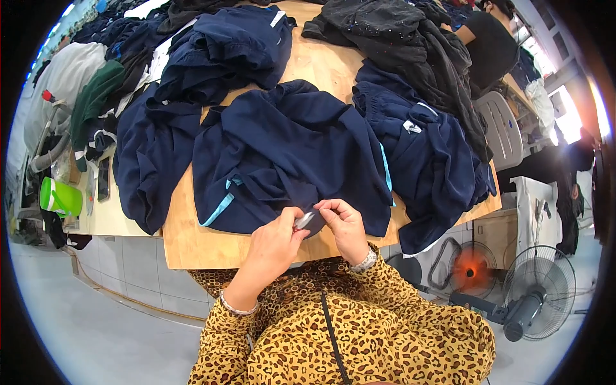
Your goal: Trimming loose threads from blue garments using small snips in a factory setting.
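Note:
A navy garment with light blue trim [289, 154] lies spread on the wooden table [192, 247], its lower edge at the table's near side. My left hand [276, 240] holds a small silvery tool [303, 220] against that edge. My right hand [345, 224] pinches the navy fabric just beside the tool's tip. Both wrists wear bracelets, and my sleeves are leopard print.
More navy garments are piled at the left [151, 160], back [224, 51] and right [430, 160], with black clothes [410, 45] behind. Another person [487, 38] sits at the far right. A green jug [61, 197] stands left. Fans [536, 292] and a white chair [504, 128] stand right.

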`<state>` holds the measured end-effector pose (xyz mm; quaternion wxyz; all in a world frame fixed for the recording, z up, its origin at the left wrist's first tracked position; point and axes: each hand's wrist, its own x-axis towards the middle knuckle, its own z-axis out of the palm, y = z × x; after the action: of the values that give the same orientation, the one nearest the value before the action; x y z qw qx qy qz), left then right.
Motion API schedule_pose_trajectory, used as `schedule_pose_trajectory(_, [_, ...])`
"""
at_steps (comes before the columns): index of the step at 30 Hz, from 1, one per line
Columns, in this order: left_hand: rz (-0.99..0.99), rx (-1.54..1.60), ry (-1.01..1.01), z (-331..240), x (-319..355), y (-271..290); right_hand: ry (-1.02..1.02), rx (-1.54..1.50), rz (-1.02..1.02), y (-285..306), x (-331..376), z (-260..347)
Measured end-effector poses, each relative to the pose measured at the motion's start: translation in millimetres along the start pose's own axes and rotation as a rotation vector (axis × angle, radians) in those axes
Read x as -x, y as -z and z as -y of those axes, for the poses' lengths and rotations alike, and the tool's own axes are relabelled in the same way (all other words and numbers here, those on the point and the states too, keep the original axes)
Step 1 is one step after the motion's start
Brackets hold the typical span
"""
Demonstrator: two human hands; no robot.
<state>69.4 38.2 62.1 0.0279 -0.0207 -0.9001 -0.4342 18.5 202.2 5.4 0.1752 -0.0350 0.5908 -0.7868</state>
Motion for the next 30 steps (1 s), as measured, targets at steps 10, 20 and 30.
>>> schedule_pose_trajectory(10, [0.022, -0.119, -0.044, -6.3, -2.5, -4.9, 0.026, 0.036, -0.015, -0.5, 1.0, -1.0])
schedule_pose_trajectory(20, [0.016, -0.148, -0.052, -7.3, -3.7, -5.0, 0.054, 0.083, -0.011, -1.0, 1.0, -1.3])
schedule_pose_trajectory(30, [-0.084, -0.081, -0.055, -2.0, -4.8, -8.0, -0.026, -0.045, -0.011, 0.4, 1.0, 0.0])
